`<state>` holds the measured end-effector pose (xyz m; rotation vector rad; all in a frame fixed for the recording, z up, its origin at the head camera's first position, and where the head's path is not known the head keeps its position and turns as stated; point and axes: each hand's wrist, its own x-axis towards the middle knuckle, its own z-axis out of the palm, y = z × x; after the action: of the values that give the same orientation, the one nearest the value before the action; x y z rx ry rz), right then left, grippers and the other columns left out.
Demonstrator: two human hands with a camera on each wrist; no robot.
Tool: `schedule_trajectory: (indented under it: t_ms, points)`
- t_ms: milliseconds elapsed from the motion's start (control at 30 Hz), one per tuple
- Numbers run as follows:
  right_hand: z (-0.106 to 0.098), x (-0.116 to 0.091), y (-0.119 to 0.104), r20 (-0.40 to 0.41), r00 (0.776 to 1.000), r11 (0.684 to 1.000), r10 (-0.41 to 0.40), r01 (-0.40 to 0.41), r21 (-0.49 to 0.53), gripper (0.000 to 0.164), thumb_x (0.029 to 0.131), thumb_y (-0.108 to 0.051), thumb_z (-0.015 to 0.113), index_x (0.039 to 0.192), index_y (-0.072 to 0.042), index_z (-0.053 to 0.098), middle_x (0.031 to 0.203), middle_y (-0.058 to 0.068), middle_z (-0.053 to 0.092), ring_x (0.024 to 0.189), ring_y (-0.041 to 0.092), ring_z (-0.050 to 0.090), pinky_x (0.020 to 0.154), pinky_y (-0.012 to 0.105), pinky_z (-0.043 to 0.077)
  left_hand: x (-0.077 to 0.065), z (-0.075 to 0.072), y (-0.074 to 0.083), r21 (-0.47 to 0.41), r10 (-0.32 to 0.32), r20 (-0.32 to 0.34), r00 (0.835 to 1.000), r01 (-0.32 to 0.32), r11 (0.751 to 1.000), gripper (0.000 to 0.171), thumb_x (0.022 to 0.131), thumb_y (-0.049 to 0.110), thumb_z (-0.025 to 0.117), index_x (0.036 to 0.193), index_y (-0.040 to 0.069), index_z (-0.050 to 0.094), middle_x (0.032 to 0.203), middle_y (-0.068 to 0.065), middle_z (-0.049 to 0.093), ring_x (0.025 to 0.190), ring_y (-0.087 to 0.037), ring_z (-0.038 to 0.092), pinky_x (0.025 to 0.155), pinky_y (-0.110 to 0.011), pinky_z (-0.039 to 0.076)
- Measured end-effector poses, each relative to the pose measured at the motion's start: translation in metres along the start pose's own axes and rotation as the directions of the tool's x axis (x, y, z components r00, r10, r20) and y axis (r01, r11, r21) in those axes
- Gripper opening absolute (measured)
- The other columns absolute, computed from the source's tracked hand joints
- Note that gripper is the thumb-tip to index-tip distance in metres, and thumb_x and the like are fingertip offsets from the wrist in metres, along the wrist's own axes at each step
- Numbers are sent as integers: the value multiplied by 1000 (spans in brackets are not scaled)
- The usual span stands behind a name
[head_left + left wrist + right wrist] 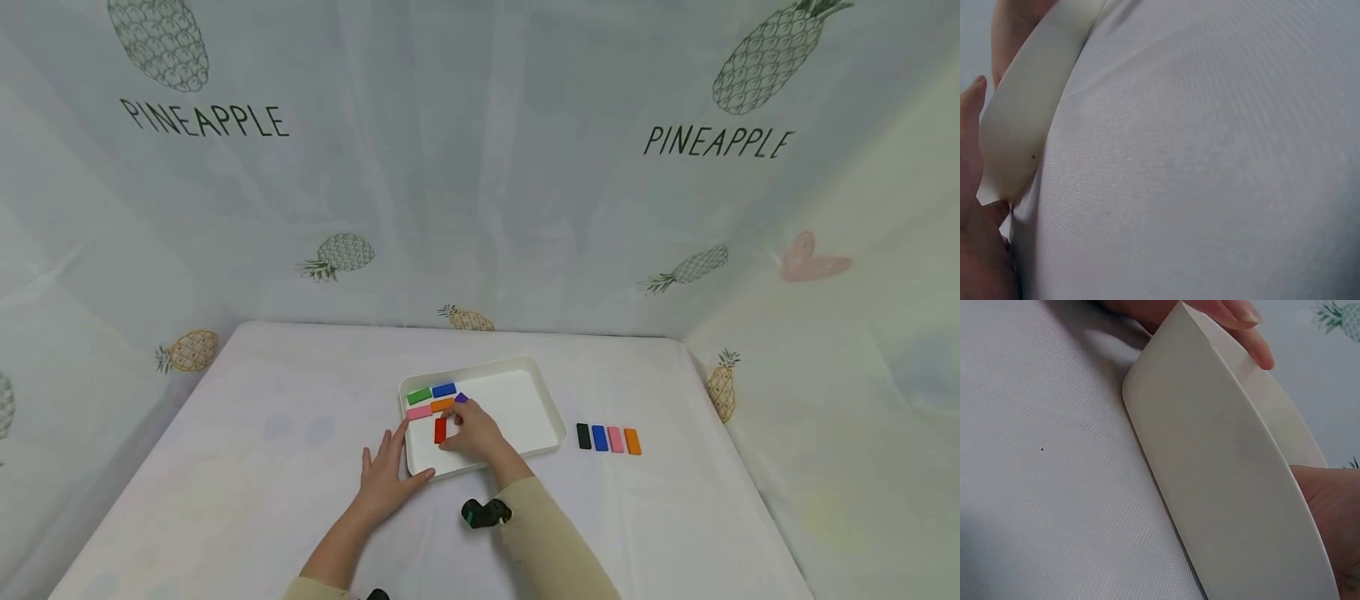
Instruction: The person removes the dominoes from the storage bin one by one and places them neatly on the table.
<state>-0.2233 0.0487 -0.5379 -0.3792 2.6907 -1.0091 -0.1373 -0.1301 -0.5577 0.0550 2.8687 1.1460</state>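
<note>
A white rectangular tray [525,417] lies on the table with small coloured blocks inside. Near its left end sit a green block [419,396], a blue block [444,389], a pink block [419,412] and an orange block [442,404]. A purple block [462,397] shows partly behind my right hand [476,432], which reaches over the near rim. Its thumb and a finger pinch a red block [440,431] by the two short ends. My left hand [384,483] spreads its fingers and thumb around the tray's near left corner, touching the outside wall [1035,106].
Right of the tray, a black block [583,436], a blue block [600,438], a pink block [616,439] and an orange block [633,442] stand in a row on the white tablecloth [675,517]. A pineapple-print curtain [465,192] hangs behind the table.
</note>
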Motion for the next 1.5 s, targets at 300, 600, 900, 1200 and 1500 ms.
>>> schedule_trajectory:
  t_ms: [300,600,900,1200,1500]
  points:
    - [1,-1,3,-9,1000,1000,15,-15,-15,41,74,-21,87,110,-18,68,92,-2,52,83,16,51,74,29,49,2,2,-2,-57,-19,46,999,22,998,101,80,50,74,155,13,18,155,-24,26,144,-44,11,110,-63,-10]
    - [-1,0,3,-5,1000,1000,16,-16,17,41,76,-21,85,113,-19,68,94,-3,53,87,15,51,77,27,49,5,-3,-4,-88,-24,81,996,31,996,104,78,50,76,156,15,17,157,-22,24,145,-43,7,109,-63,-13]
    - [-5,-4,1,15,999,992,40,-42,117,40,76,-19,85,113,-19,69,93,-4,54,87,17,50,77,28,48,2,-5,-3,-83,-45,99,994,54,995,106,77,51,76,156,15,16,157,-22,22,145,-43,5,110,-62,-13]
    - [-19,-1,10,34,999,977,-24,16,215,41,76,-15,85,113,-16,69,88,-4,60,81,16,50,69,26,45,4,-7,-3,-100,-41,114,993,53,994,105,79,47,76,157,14,13,158,-22,20,146,-41,3,110,-59,-15]
    - [-41,-21,18,50,997,947,-59,40,318,49,76,-10,84,122,-14,67,92,-2,63,78,17,56,67,25,51,2,-5,0,-114,-49,113,992,62,992,105,79,45,77,157,15,14,158,-22,20,146,-41,3,110,-59,-15]
